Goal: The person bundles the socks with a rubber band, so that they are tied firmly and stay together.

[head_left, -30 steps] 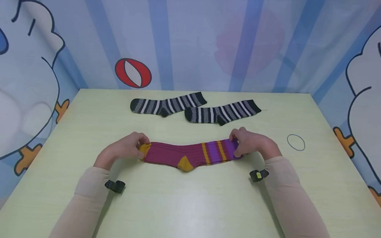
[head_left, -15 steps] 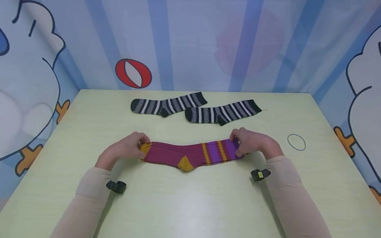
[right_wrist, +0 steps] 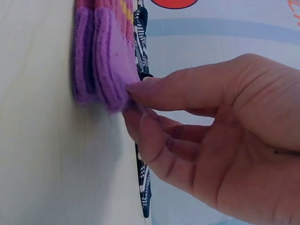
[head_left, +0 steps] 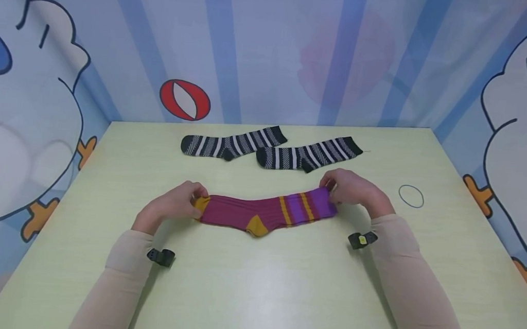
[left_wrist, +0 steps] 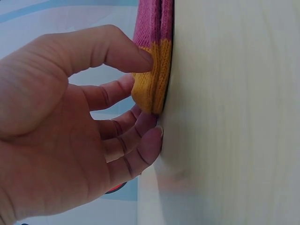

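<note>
Maroon socks (head_left: 232,212) with mustard toe and heel and a striped purple cuff lie one on the other across the table, toe to the left. My left hand (head_left: 172,202) holds the mustard toe (left_wrist: 146,86), thumb against it and fingers around its far side. At the other end, my right hand (head_left: 352,187) pinches the far corner of the purple cuff (right_wrist: 112,61) between thumb and fingertips. Two separate layers show at that cuff in the right wrist view, the upper one a little lifted from the lower.
Behind the maroon pair lie two black-and-white striped socks, the left one (head_left: 204,147) partly under the right one (head_left: 280,158). A thin dark ring (head_left: 411,196) rests on the pale table (head_left: 258,288) at right. A printed cloth backdrop (head_left: 272,51) rises behind the table.
My right hand has shifted slightly away from me along the cuff edge, now at its far corner, and more of the purple cuff shows. The left hand stays at the toe.
</note>
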A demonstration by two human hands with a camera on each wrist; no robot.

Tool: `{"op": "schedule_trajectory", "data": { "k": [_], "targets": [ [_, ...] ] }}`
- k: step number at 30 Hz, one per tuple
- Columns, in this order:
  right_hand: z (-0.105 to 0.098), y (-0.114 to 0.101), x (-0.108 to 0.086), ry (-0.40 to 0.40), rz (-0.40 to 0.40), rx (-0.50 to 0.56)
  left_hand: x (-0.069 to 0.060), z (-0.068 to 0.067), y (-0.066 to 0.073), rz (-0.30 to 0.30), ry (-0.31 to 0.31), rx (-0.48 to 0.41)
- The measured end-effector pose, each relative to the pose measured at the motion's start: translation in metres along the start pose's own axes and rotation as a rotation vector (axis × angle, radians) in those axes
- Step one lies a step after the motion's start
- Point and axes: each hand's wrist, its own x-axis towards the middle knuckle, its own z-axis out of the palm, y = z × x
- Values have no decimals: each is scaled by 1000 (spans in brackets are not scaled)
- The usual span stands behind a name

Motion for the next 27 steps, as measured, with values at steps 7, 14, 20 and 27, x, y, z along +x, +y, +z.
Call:
{"op": "schedule_trajectory", "data": {
  "k": [7,14,20,27],
  "targets": [
    [5,-1,3,13,-32,-32,1,1,-1,3,1,-2],
    [10,-1,5,11,-21,-89,1,0,-1,5,2,-3],
    [11,1,7,13,-12,-106,1,2,2,8,30,14],
    [9,1,5,10,-14,-99,1,4,4,9,77,28]
  ]
}}
